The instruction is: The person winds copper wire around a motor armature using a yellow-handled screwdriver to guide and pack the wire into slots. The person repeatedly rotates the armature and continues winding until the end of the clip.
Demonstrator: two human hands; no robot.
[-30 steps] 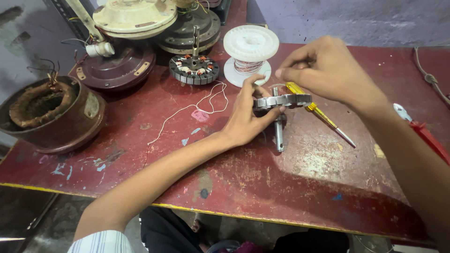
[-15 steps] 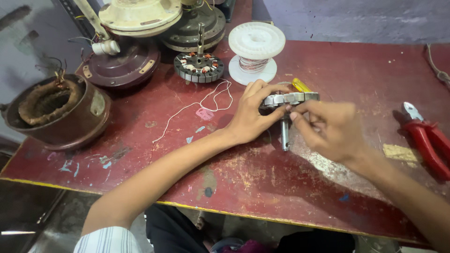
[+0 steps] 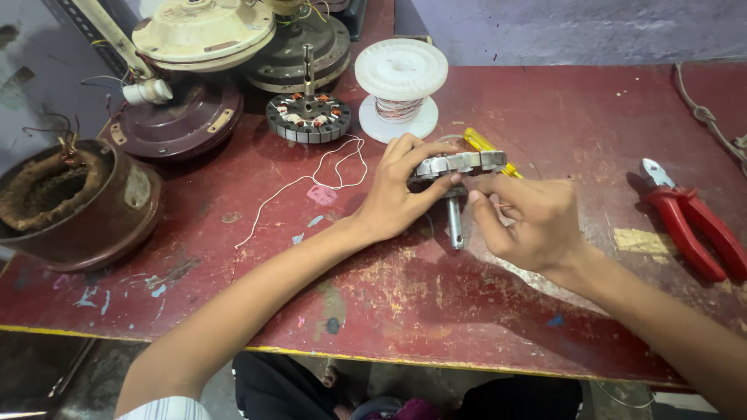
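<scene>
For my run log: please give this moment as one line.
left hand: holds stator core | right hand: touches core | pliers: idle

I am seeing soft, even daylight lighting the table (image 3: 545, 311), arms casting faint shadows toward the frame's bottom; focus is holding sharp, edges bending slightly.

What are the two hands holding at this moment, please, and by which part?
A bare metal stator core on a shaft. The left hand grips its toothed rim from the left; the right hand touches the rim's underside on the right.
</scene>
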